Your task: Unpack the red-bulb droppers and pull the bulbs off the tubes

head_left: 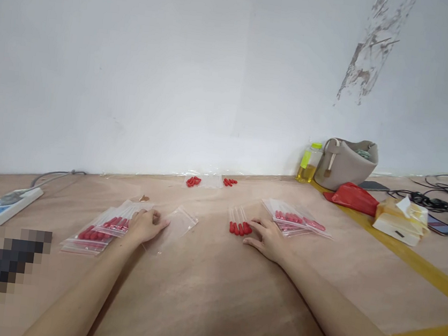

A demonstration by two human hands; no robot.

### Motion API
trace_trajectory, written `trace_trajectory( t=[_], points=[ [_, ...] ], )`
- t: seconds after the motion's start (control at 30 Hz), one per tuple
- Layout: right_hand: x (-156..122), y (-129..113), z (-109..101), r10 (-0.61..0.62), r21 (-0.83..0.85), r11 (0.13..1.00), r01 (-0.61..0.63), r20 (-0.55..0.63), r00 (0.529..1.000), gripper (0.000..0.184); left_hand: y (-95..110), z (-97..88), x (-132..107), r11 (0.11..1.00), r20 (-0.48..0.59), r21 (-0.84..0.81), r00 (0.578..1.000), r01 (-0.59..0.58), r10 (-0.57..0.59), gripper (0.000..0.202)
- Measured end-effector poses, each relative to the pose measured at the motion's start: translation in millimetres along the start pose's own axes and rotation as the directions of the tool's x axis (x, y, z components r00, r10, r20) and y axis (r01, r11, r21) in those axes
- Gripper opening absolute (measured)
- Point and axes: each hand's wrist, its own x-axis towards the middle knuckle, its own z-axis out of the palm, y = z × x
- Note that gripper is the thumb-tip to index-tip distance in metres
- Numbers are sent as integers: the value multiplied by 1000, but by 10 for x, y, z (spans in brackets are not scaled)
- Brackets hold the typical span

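My left hand (pixel 146 226) rests on the left, fingers curved and thumb apart, its thumb at the edge of an empty clear zip bag (pixel 179 225). Beside and partly under that hand lies a stack of zip bags (pixel 97 232) holding droppers with red bulbs. My right hand (pixel 266 238) is open, its fingertips at the red bulbs of a small row of clear-stemmed droppers (pixel 237 227). Just beyond the right hand is another pile of filled zip bags (pixel 294 219). Whether the left fingers press on a bag below is hidden.
Against the wall lie loose red bulbs (pixel 194 182) and clear tubes (pixel 211 181). A power strip (pixel 13 206) is at left. On the right stand a bottle of yellow liquid (pixel 308 164) and a grey bag (pixel 345 165), with a red pouch (pixel 354 198), tissue pack (pixel 402 220), phone and cables.
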Motion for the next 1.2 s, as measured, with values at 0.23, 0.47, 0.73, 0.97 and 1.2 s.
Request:
trace_trajectory(
  t=[0.23,0.47,0.73,0.97,1.2],
  points=[
    [2,-45,-38,-45,-3,999,45,7,999,41,2,39,8,987,37,-141,996,-77,83,24],
    [-1,-49,-30,-27,-4,1000,27,-14,1000,39,-264,-181,73,967,36,-255,999,31,-23,25],
    [1,-72,-45,57,45,997,-56,-17,998,49,-701,-404,134,966,-221,-127,943,224,-248,38],
    [3,-73,-59,63,64,996,-62,-12,998,50,-735,-522,12,971,-483,87,862,221,-153,31],
    [0,-69,-62,52,39,998,-51,-12,999,52,-704,-562,-173,792,-60,85,790,-605,610,21]
  ],
)
